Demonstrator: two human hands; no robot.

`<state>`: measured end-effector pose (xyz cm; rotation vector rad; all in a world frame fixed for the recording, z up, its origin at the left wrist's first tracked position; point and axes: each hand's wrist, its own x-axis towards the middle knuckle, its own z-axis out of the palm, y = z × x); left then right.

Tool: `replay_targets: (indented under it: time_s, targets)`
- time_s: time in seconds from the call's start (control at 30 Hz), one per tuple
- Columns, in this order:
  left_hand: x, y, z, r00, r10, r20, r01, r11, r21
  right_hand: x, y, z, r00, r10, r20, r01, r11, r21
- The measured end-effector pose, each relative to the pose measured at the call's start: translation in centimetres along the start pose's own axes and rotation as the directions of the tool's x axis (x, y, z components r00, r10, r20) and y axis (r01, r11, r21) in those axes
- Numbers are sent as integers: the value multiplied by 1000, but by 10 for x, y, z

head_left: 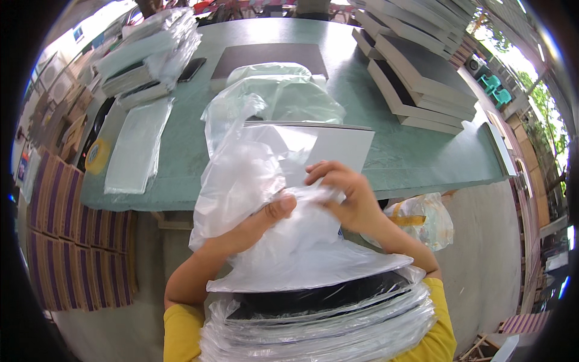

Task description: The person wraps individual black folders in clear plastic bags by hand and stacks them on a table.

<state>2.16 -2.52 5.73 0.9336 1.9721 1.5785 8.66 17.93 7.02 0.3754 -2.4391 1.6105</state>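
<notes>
Both hands are on a crumpled clear plastic bag at the table's near edge. My left hand is closed on the bag, its thumb on top and the other fingers hidden in the plastic. My right hand is slightly blurred and pinches a gathered part of the same bag, thumb and fingers bent together. Just beyond the hands lie flat white boards, partly covered by the plastic. Close to my body is a tall stack of plastic-wrapped flat pieces, some black inside.
The green table holds a dark board, a plastic-wrapped stack far left, a phone, flat clear bags and a tape roll. Black-and-white box pieces are piled right. Striped cartons stand left, below the table.
</notes>
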Motion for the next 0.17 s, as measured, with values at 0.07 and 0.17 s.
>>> replay_targets:
  time_s: [0.07, 0.17]
  targets:
    - [1, 1, -4, 995, -98, 2, 98, 995, -8, 1, 3, -6, 948, 317, 27, -295, 845, 446]
    - [11, 4, -7, 994, -47, 97, 32, 988, 151, 4, 4, -12, 898, 417, 137, -427, 757, 495]
